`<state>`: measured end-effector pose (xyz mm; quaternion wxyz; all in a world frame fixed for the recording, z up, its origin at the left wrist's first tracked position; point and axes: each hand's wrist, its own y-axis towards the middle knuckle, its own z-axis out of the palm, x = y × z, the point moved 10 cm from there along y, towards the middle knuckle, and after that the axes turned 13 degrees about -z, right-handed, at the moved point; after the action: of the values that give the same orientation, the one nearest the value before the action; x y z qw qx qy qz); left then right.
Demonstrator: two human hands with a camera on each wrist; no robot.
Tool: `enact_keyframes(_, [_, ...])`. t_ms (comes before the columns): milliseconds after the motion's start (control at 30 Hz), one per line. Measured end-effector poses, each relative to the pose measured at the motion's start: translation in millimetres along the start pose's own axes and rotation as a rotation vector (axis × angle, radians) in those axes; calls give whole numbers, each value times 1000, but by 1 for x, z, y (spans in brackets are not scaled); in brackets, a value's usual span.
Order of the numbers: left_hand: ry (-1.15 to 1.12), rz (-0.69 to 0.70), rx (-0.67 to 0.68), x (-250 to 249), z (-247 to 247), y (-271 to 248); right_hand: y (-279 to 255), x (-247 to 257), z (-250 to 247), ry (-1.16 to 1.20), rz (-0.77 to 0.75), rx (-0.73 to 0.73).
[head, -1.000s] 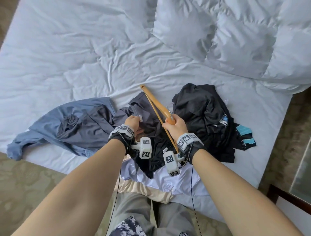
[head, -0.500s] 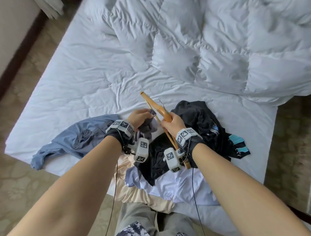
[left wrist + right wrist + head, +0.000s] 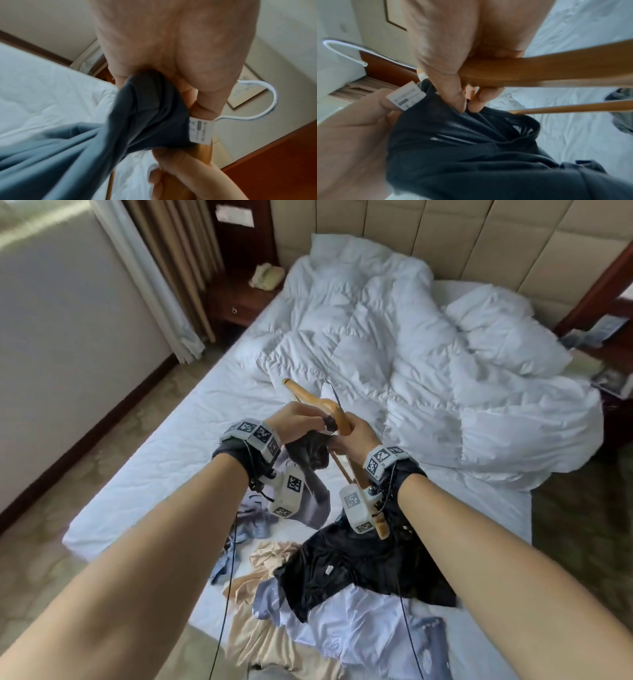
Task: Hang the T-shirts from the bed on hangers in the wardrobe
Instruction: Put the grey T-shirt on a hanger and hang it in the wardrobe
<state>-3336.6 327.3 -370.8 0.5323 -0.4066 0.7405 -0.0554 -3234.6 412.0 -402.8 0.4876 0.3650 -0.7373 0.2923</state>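
I hold a wooden hanger (image 3: 329, 410) and a dark grey T-shirt (image 3: 310, 453) up above the bed (image 3: 191, 446). My left hand (image 3: 301, 422) grips the shirt's bunched collar, its white label (image 3: 201, 132) sticking out by the fingers. My right hand (image 3: 356, 436) grips the hanger's (image 3: 539, 70) shoulder bar and also pinches the collar (image 3: 471, 121) with thumb and fingertips. The hanger's metal hook (image 3: 334, 393) points away from me. More T-shirts lie on the bed's near edge: a black one (image 3: 359, 563), a pale blue-white one (image 3: 359, 631), a beige one (image 3: 274, 642).
A rumpled white duvet (image 3: 428, 371) covers the far right of the bed. A padded headboard (image 3: 445, 241) stands behind it. A dark wooden nightstand (image 3: 239, 299) with a telephone (image 3: 265, 275) sits at the far left, beside curtains (image 3: 164, 268). Patterned floor (image 3: 68, 474) runs along the left.
Both hands have lifted the hanger and the dark grey shirt off the bed. My head has tilted up, bringing the headboard and nightstand into view.
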Motion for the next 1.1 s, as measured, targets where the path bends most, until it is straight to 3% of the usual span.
enact_keyframes(200, [93,148,-73,-77,-42,-66,-20,97,-31,-34,-164,75])
enact_keyframes(400, [148,305,-93,-134,-67,-121,-25,154,-64,-301,-208,-19])
enact_keyframes(533, [98,370,-101,-156,-83,-148,-35,173,-82,-499,-162,-49])
enact_keyframes(733, [99,474,-118,-179,-108,-160,-48,184,-94,-507,-82,-139])
enact_keyframes(867, [153,526,-141,-185,-120,-168,-56,202,-104,-410,-62,-310])
enact_keyframes(967, [251,534,-148,-179,-131,-170,-67,203,-111,-115,3,-467])
enact_keyframes(1100, [344,575,-329,-173,-162,-168,-76,199,-122,61,41,-620])
